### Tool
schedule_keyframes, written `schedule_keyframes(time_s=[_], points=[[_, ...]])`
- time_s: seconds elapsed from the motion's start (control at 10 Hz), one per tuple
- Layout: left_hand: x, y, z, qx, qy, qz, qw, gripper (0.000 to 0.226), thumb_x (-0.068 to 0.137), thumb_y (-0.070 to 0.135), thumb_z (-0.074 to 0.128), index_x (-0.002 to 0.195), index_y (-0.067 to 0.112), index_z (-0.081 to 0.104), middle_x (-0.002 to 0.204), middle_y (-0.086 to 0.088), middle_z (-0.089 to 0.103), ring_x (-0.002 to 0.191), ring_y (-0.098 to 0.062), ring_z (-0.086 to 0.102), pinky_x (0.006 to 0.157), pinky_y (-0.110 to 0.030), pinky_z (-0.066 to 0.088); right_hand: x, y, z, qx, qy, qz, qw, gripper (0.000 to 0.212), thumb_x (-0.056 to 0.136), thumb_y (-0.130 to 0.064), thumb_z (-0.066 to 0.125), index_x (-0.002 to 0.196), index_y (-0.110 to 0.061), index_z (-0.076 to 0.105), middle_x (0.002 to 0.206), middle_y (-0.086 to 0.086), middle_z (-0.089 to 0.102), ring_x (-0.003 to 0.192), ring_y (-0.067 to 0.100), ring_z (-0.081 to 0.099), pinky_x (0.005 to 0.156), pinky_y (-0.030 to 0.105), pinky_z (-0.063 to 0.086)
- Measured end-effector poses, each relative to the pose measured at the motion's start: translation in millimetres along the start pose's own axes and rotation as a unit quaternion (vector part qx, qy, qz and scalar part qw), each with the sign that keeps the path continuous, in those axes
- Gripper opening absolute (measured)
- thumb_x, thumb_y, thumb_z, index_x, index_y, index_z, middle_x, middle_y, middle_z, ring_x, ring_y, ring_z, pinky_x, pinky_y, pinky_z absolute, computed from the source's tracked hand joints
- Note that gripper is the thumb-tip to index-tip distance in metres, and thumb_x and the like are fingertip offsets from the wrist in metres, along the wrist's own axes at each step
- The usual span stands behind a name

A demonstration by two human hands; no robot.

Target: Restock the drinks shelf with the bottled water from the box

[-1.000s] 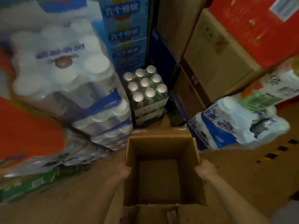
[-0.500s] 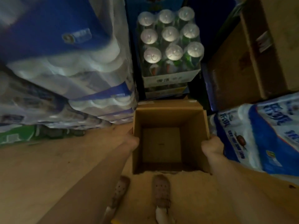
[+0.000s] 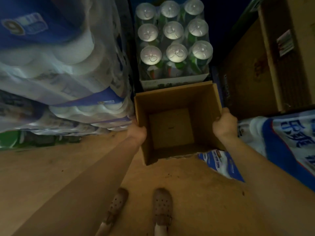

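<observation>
An open brown cardboard box [image 3: 170, 97] is held just above the floor in front of me, and I see nothing inside it. My left hand [image 3: 137, 132] grips its left wall near the rim. My right hand [image 3: 225, 124] grips the right wall, fingers curled over the edge. Right behind the box stands a shrink-wrapped pack of bottles with white caps [image 3: 173, 40] on a white tray. No loose water bottles are visible.
Tall stacks of wrapped paper rolls [image 3: 56, 65] crowd the left. Brown cartons [image 3: 265, 65] rise at the right, with blue-and-white packs [image 3: 289, 142] below them. My two feet in brown clogs [image 3: 162, 206] stand on the tan floor near the bottom.
The view has tilted down and closed in. The box, held in both hands, has come lower and nearer the bottle pack, and now overlaps a blue pack at its right corner.
</observation>
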State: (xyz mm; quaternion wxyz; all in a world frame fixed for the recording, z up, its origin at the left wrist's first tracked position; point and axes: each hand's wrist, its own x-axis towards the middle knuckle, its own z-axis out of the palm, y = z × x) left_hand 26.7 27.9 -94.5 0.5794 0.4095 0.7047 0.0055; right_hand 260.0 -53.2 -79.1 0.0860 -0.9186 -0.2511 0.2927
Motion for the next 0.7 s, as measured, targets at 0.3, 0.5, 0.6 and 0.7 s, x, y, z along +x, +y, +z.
schedule_keyframes(time_s=[0.3, 0.5, 0.6, 0.7], points=[[7, 2, 7, -0.041, 0.048, -0.026, 0.998, 0.032, 0.101, 0.019, 0.039, 0.131, 0.011, 0.049, 0.106, -0.005, 0.057, 0.097, -0.023, 0.055, 0.087, -0.035, 0.042, 21, -10, -4, -0.083, -0.122, 0.015, 0.989, 0.066, 0.094, -0.003, 0.051, 0.146, 0.001, 0.01, 0.138, 0.023, 0.043, 0.123, 0.036, 0.048, 0.09, 0.035, 0.043], [5, 2, -1, -0.036, 0.074, 0.004, 0.997, 0.034, 0.1, 0.028, 0.042, 0.127, 0.011, 0.054, 0.11, -0.008, 0.062, 0.093, -0.023, 0.056, 0.084, -0.034, 0.043, 12, -9, -6, -0.064, -0.112, -0.007, 0.992, 0.072, 0.092, -0.002, 0.051, 0.151, -0.005, 0.009, 0.142, 0.021, 0.04, 0.128, 0.036, 0.045, 0.097, 0.037, 0.043], [-6, 3, -2, -0.029, 0.062, 0.004, 0.998, 0.038, 0.098, 0.031, 0.048, 0.13, 0.011, 0.051, 0.125, -0.01, 0.059, 0.112, -0.029, 0.057, 0.095, -0.038, 0.043, 3, -10, -12, -0.033, -0.088, -0.041, 0.995, 0.073, 0.092, -0.005, 0.055, 0.151, -0.006, 0.012, 0.144, 0.019, 0.038, 0.131, 0.035, 0.042, 0.099, 0.036, 0.041], [-35, -4, -11, 0.008, 0.043, -0.008, 0.999, 0.038, 0.098, 0.031, 0.048, 0.129, 0.01, 0.049, 0.124, -0.009, 0.057, 0.12, -0.031, 0.052, 0.096, -0.038, 0.041, -17, -8, -22, -0.019, -0.068, -0.07, 0.995, 0.065, 0.092, -0.012, 0.058, 0.148, -0.007, 0.024, 0.142, 0.018, 0.041, 0.129, 0.034, 0.044, 0.1, 0.038, 0.041]])
